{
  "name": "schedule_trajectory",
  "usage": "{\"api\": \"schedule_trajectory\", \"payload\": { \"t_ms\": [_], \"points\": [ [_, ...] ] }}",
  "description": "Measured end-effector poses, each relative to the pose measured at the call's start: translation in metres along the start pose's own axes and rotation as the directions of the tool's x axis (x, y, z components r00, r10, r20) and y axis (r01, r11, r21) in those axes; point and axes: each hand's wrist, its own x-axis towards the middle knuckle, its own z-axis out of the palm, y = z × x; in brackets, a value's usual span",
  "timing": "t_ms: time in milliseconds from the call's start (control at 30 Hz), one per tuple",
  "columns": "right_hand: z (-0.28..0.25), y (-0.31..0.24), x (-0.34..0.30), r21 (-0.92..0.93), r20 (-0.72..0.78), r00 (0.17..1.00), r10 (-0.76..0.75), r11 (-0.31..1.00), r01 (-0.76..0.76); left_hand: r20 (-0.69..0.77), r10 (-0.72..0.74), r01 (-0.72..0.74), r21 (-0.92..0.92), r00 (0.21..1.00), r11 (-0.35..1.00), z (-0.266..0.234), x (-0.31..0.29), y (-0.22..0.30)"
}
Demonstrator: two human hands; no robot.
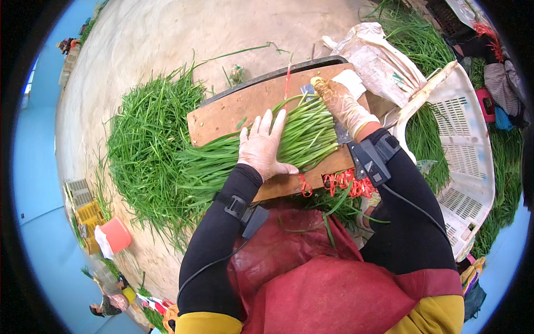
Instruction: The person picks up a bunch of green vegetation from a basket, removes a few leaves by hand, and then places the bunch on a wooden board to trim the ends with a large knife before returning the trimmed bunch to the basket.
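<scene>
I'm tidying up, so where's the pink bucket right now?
In the head view, the pink bucket is at lower left, just right of the yellow crates.

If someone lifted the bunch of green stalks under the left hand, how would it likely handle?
The bunch of green stalks would probably sag at its leafy end, where the leaves are long and thin. The stalks may slide apart, since no tie shows around them beneath the left hand. The straighter cut end looks somewhat stiffer.
</scene>
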Motion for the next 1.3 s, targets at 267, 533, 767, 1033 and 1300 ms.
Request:
{"api": "schedule_trajectory", "payload": {
  "t_ms": [267, 533, 767, 1033, 1300],
  "points": [
    [0.006, 0.000, -0.003, 0.015, -0.120, 0.971, -0.206, 0.978, 0.209, -0.049, 0.063, -0.066, -0.064, 0.997, 0.996, 0.003, 0.006, -0.004],
    [0.022, -0.052, 0.031, -0.532, 0.064, 0.974, -0.217, 0.819, 0.217, -0.075, 0.041, -0.044, -0.042, 0.996, 0.998, 0.012, 0.000, -0.003],
    [0.049, -0.071, 0.064, -0.791, 0.222, 0.969, -0.112, 0.560, 0.246, -0.021, 0.058, -0.059, -0.032, 0.998, 0.998, 0.013, -0.002, -0.003],
    [0.098, -0.105, 0.053, -0.510, 0.320, 0.782, -0.534, 0.599, 0.618, -0.022, 0.052, -0.051, 0.046, 0.998, 0.998, 0.013, -0.008, 0.002],
    [0.003, -0.074, -0.006, -0.131, 0.034, 0.842, -0.539, 0.833, 0.538, -0.018, 0.056, -0.057, -0.093, 0.998, 0.994, 0.011, -0.006, 0.000]
  ]
}}
